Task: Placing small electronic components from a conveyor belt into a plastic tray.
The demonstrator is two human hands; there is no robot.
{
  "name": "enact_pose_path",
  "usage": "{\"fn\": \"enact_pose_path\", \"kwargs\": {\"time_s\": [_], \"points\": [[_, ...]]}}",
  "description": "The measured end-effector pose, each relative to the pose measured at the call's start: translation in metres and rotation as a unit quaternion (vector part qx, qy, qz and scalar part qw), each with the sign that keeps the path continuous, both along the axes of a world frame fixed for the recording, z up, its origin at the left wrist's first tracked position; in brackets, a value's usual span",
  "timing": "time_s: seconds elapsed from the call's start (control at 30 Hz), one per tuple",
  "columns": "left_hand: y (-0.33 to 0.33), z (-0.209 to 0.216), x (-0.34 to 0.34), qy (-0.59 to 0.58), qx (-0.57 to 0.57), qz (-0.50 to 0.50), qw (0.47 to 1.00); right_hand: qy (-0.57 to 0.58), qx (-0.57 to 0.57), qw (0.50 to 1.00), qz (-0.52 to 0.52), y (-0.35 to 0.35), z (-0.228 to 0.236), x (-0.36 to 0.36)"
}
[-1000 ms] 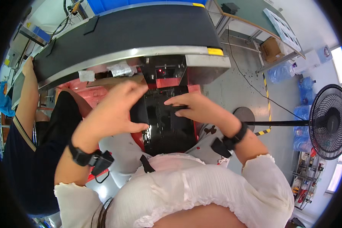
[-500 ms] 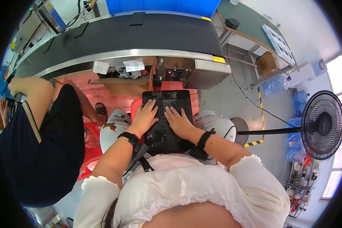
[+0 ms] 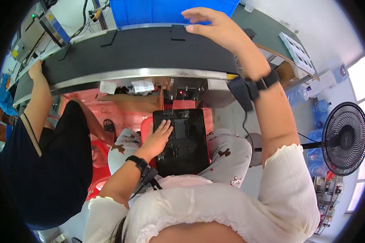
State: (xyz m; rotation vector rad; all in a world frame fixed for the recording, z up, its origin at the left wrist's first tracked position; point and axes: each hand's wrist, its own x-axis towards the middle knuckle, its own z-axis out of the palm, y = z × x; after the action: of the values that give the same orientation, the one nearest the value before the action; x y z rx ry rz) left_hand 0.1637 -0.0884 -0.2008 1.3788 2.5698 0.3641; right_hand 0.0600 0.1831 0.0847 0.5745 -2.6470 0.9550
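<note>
A black rectangular board or tray [image 3: 186, 152] with recessed shapes rests across my lap. My left hand [image 3: 157, 141] lies on its left part, fingers spread and pressing nothing that I can name. My right hand [image 3: 210, 27] is raised over the far right of the dark conveyor belt [image 3: 142, 54], its fingers apart and holding nothing visible. Close to its fingertips is a flat black piece [image 3: 177, 33] on the belt. Farther left along the belt lie two more flat black pieces, one near the middle [image 3: 108, 38] and one near the left end [image 3: 64, 53].
A blue bin [image 3: 150, 14] stands behind the belt. Under it sits an open cardboard box [image 3: 136, 103]. A co-worker [image 3: 48, 162] sits at my left, one hand at the belt's edge. A black fan [image 3: 344, 138] and a green-topped table [image 3: 267, 36] are on the right.
My right hand has left the black board and risen to the belt's far right. My left hand stays on the board. The flat pieces have shifted right along the belt.
</note>
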Motion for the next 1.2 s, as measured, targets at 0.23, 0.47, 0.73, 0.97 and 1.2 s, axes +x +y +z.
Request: {"fn": "enact_pose_path", "kwargs": {"time_s": [0.23,0.47,0.73,0.97,1.2], "points": [[0.006,0.179,-0.066,-0.047,0.305,-0.046,0.95,-0.203,0.246,0.937,-0.145,0.069,-0.065,-0.097],[0.017,0.216,-0.275,0.241,0.28,0.078,0.926,-0.029,0.262,0.952,-0.153,0.07,-0.019,-0.054],[0.049,0.203,-0.305,-0.022,-0.037,0.057,0.997,-0.188,-0.056,0.97,0.142,-0.004,-0.072,0.123],[0.064,0.208,-0.244,0.051,0.042,0.035,0.997,-0.197,-0.024,0.976,-0.091,-0.014,-0.281,0.155],[0.03,0.213,-0.099,0.061,0.179,-0.047,0.981,0.031,0.147,0.976,-0.161,-0.029,-0.292,0.178]]}}
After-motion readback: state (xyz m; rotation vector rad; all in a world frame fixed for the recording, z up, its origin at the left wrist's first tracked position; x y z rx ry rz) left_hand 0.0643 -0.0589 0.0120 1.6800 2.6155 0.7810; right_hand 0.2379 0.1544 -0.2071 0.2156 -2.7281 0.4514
